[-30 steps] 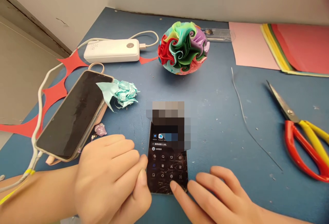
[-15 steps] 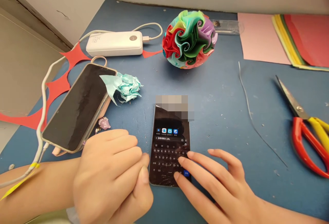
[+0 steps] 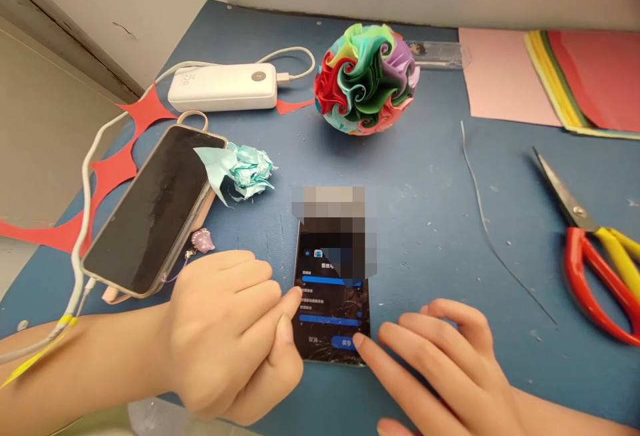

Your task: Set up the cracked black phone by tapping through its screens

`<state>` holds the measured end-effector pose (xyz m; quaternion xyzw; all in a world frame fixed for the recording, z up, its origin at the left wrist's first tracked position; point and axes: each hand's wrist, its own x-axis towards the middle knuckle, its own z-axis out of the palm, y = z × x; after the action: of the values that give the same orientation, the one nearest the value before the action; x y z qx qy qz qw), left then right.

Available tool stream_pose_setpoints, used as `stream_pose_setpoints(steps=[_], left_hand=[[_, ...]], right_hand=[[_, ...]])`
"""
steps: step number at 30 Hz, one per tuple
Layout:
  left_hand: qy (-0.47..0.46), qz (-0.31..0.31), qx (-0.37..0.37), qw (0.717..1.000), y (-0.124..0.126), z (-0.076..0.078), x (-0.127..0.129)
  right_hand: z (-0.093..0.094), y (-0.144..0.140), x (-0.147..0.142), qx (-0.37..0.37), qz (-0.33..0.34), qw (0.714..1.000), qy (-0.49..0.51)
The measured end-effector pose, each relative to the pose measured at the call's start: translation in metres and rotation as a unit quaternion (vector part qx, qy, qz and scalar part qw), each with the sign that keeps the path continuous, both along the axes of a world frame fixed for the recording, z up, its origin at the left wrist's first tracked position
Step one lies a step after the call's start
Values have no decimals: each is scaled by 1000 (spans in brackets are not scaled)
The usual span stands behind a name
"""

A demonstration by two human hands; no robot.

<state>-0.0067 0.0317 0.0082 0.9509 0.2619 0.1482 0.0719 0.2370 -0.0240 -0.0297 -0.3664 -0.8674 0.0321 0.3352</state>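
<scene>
A black phone (image 3: pixel 330 303) lies flat on the blue table, its lit screen showing blue sliders and a blue button; its upper part is blurred out. At its left edge is my left hand (image 3: pixel 230 343), curled into a fist with the index fingertip against the phone and the thumb pressed to that finger. Nothing shows in the fist, though its palm side is hidden. My right hand (image 3: pixel 440 369) has its fingers apart and holds nothing. Its index fingertip is at the blue button near the screen's lower right corner.
A second phone (image 3: pixel 155 209) with a charm (image 3: pixel 203 241) lies left, beside crumpled pale-blue paper (image 3: pixel 250 171), red paper scraps (image 3: pixel 147 113) and a white power bank (image 3: pixel 223 87). Behind stands a colourful paper ball (image 3: pixel 367 79). Wire (image 3: pixel 483 216), scissors (image 3: pixel 595 243) and coloured sheets (image 3: pixel 600 79) lie right.
The screen has switched from a keyboard to a panel with sliders. My left hand has shifted slightly right, its index finger reaching the phone. Most right fingers have drawn off the screen; the index stays.
</scene>
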Motion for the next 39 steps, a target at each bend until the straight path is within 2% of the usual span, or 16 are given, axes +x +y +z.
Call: stream_pose_setpoints(steps=[2,5,10,16,20,25,27,30,33,35,39], left_hand=[[12,-17,-6,1000,1,2,1],[35,-41,-8,999,3,7,0],[57,-47,-12,997,6,11,1],[41,-43,-3,998,6,11,5],[16,-35,-14,999,3,4,1],[-60,10,17,998,0,-14,4],[-84,30,29,996,0,-17,7],[-62,18,38,997,2,-10,6],[8,-27,25,999,4,1,3],[20,-40,14,999,4,6,2],[16,-31,5,999,5,9,4]], right_hand=[[-1,1,2,30,40,999,-22],[0,0,2,-21,99,990,-99],[1,0,-2,-21,69,989,-128],[6,0,3,-11,91,991,-93],[2,1,2,-18,91,992,-86],[-10,2,-1,49,91,994,-38],[-12,2,-1,48,87,995,-30],[-8,1,0,40,57,998,-8],[-3,2,1,-7,26,1000,-7],[-1,2,1,-33,25,999,-16],[1,3,1,-12,14,1000,2]])
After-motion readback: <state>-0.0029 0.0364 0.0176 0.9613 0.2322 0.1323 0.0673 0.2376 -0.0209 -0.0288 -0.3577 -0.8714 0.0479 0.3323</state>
